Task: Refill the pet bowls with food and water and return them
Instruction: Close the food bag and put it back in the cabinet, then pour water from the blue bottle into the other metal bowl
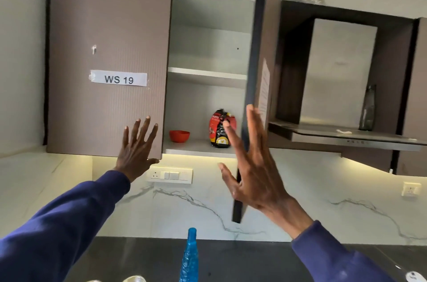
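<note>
A: What is shown in the centre of the frame?

B: A wall cabinet is shown with its right door [254, 97] swung open edge-on and its left door [106, 62], labelled "WS 19", shut. On the bottom shelf [198, 146], a red bowl [179, 135] is seen at left and a red-and-black pet food bag [220, 129] just right of it, the two standing apart.

A: How are the hands held, and why?

B: The left hand [136, 150] is laid flat against the lower corner of the shut door, fingers spread, nothing held; the door is judged to be steadied this way. The right hand [251, 166] is raised at the edge of the open door, fingers apart, its grip empty; whether the door edge is touched cannot be told. It is placed, by judgement, either to hold the door back or to be passed into the cabinet.

A: What stage of the task is indicated?

B: An early one: food and bowl are not yet taken down. At lower centre a blue bottle [190, 256] stands on the dark table [242, 258], perhaps kept for the water. A reach for the bag is the likely next requirement.
</note>
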`<move>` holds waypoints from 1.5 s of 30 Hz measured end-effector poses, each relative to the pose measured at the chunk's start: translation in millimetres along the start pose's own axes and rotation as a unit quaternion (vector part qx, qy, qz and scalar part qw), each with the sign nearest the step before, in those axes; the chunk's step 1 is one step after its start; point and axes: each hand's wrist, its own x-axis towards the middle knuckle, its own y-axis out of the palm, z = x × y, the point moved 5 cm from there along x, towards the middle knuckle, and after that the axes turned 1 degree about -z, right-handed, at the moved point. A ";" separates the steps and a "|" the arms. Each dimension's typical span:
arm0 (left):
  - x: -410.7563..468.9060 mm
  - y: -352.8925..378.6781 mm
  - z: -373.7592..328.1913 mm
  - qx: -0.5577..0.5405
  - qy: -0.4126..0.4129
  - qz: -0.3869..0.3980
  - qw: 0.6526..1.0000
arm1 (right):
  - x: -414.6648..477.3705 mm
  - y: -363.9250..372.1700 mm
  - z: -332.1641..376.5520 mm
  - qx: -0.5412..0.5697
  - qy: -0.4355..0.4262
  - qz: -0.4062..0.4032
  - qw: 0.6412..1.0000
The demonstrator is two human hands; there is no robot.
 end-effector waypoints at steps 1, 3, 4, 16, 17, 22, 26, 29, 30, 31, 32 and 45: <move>1.8 2.8 10.6 0.000 -0.001 -0.006 1.000 | 9.3 20.6 5.8 0.030 -0.014 0.022 0.999; 7.1 9.2 30.4 0.005 0.000 -0.015 1.000 | 25.6 63.5 12.7 0.062 -0.025 0.072 0.995; 10.8 12.9 40.5 0.011 0.002 -0.016 1.000 | 32.4 86.5 14.2 0.057 -0.029 0.094 0.994; 85.8 75.9 121.0 -0.021 0.077 -0.040 0.996 | 102.2 311.2 -2.4 -0.144 -0.009 0.170 0.975; 87.9 83.5 121.9 -0.025 0.084 -0.044 0.995 | 105.5 322.2 -3.4 -0.154 -0.005 0.174 0.973; 88.6 118.6 128.6 -0.033 0.110 -0.095 0.989 | 114.5 362.5 -14.2 -0.191 0.007 0.182 0.965; 89.7 128.3 131.0 -0.039 0.132 -0.153 0.979 | 117.5 377.6 -25.8 -0.205 -0.002 0.162 0.965; 92.3 128.0 134.5 -0.050 0.146 -0.159 0.975 | 115.8 381.6 -30.5 -0.210 -0.014 0.158 0.965; 92.7 126.4 135.2 -0.050 0.149 -0.159 0.975 | 114.4 381.7 -30.8 -0.210 -0.019 0.152 0.966; 93.3 125.9 135.2 -0.049 0.148 -0.153 0.976 | 111.5 383.0 -31.3 -0.205 -0.020 0.151 0.967; 93.5 126.0 134.8 -0.045 0.146 -0.142 0.978 | 107.9 384.1 -31.0 -0.199 -0.021 0.152 0.968; -120.3 248.1 129.6 -0.400 -0.101 0.079 0.908 | -134.6 398.3 -2.1 0.097 0.174 0.111 0.974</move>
